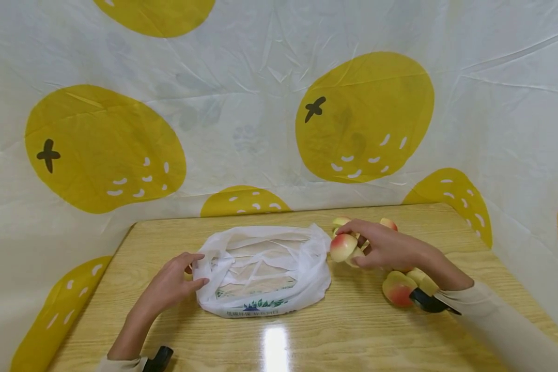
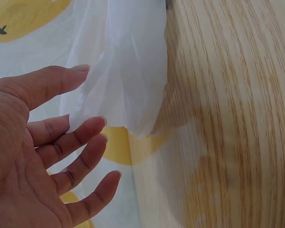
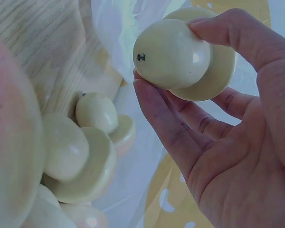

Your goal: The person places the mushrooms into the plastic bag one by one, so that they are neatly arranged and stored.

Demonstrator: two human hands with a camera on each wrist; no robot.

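A white plastic bag (image 1: 313,289) with green and blue print lies spread on the table, its mouth facing up. My left hand (image 1: 172,281) is at the bag's left edge, thumb and fingers apart; in the left wrist view the fingertips meet the thin film (image 2: 128,71). Just off the bag's right side, my right hand (image 1: 386,245) grips an artificial mushroom (image 1: 343,248) with a red and pale yellow cap. Its rounded stem (image 3: 171,54) with a dark spot shows between thumb and fingers in the right wrist view.
More mushrooms (image 1: 398,289) lie under my right wrist, and others (image 1: 388,224) sit behind the right hand. The wooden table (image 1: 242,341) meets a white cloth backdrop (image 1: 242,129) with yellow fruit prints along its back and sides.
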